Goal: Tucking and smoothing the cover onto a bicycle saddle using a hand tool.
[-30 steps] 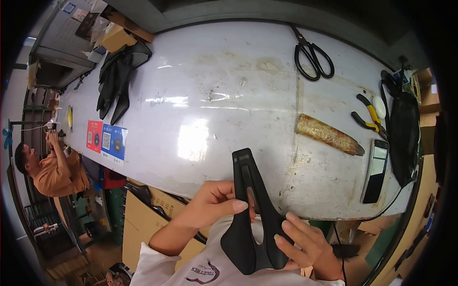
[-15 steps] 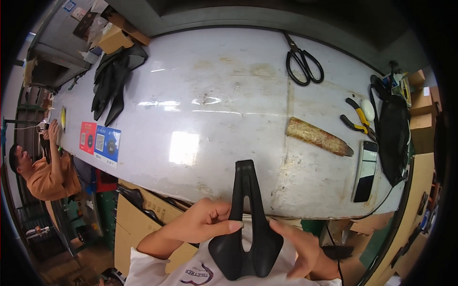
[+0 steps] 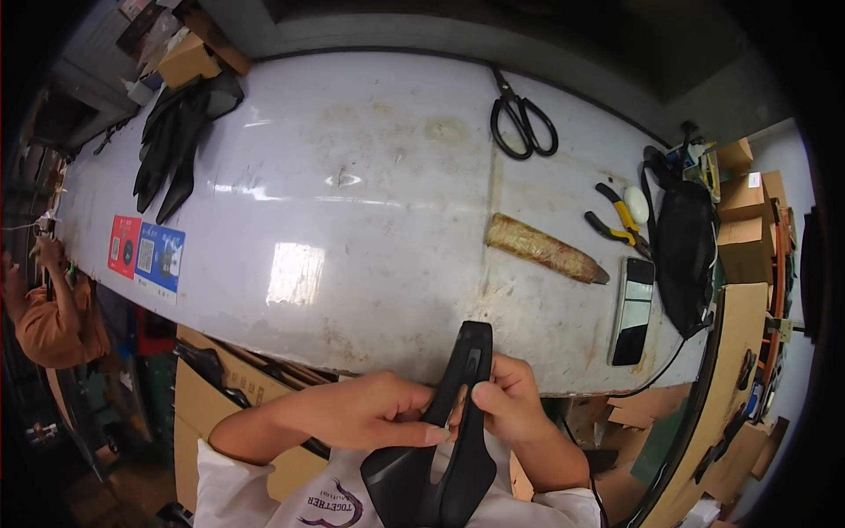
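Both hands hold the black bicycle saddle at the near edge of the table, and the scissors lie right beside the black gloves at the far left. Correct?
Not quite. The head view shows the scissors far right of the black gloves. Both the left hand and right hand do hold the black bicycle saddle at the table edge.

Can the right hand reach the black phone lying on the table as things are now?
Probably yes, but not at once. The right hand grips the black bicycle saddle, as does the left hand. The black phone lies near on the grey table, with nothing between.
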A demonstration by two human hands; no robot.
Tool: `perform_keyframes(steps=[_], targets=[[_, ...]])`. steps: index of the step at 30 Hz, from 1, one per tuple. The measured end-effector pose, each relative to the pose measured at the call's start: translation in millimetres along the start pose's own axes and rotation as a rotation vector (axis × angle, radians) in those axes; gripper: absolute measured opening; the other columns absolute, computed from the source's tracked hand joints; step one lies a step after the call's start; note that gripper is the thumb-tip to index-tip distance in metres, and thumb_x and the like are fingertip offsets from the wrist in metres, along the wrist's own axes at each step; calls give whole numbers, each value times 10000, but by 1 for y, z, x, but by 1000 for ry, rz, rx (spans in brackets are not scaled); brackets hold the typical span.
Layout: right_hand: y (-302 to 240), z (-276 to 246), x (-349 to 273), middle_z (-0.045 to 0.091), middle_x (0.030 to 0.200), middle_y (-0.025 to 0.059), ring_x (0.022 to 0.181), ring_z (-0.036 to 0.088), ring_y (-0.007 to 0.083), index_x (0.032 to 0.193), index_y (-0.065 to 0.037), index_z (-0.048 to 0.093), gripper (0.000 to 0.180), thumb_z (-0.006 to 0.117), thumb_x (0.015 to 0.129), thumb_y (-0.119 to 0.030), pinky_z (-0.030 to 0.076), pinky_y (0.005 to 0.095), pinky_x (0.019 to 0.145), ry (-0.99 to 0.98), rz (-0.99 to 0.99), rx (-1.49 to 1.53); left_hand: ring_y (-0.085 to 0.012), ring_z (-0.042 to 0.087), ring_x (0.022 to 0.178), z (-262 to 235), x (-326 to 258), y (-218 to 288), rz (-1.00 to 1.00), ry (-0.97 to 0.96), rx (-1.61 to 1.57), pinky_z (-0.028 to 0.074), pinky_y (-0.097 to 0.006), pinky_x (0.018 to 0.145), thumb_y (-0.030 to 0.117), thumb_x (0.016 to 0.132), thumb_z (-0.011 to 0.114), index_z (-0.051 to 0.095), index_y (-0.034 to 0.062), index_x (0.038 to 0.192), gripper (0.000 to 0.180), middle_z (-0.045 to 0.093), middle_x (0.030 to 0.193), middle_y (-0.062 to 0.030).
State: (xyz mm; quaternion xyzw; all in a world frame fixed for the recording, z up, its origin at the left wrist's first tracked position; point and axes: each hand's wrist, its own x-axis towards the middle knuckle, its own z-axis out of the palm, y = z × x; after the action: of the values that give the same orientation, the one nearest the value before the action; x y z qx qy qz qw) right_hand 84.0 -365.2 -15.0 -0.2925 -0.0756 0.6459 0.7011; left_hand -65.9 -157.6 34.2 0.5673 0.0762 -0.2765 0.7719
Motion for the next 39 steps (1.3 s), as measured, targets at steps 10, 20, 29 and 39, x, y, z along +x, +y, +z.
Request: perform_keyframes(steps=[10,20,29,39], targets=[[-1,-31,-10,664,1057,-38,949,558,43,1230,11,692,259,697,1065,-188,478,247,832,-182,44,-374,-13,441,701,-5,13,-21,0,-45,-140,367,-248,584,248,1107,637,696,9,1119,246,518,781,100],[-8,-41,-10,620,951,-26,868,558,94,1234,9,691,268,676,1055,-190,471,285,769,-510,259,-483,-12,452,738,-12,21,-9,-20,-33,-223,376,-228,630,258,1089,673,709,6,1120,256,545,817,94],[28,-21,-3,753,1049,101,864,713,194,1172,45,712,300,758,984,-184,577,338,839,787,-460,-657,-223,450,1483,48,61,-103,604,490,-375,341,-432,1260,133,1099,594,206,53,1669,694,534,1544,-114],[-23,-11,2,674,1274,155,1125,650,233,1359,41,603,571,473,1136,-467,516,355,955,427,-287,-759,-115,617,1072,-14,26,-36,458,658,-301,510,-292,963,262,1130,579,594,-24,1407,398,706,1176,-50]])
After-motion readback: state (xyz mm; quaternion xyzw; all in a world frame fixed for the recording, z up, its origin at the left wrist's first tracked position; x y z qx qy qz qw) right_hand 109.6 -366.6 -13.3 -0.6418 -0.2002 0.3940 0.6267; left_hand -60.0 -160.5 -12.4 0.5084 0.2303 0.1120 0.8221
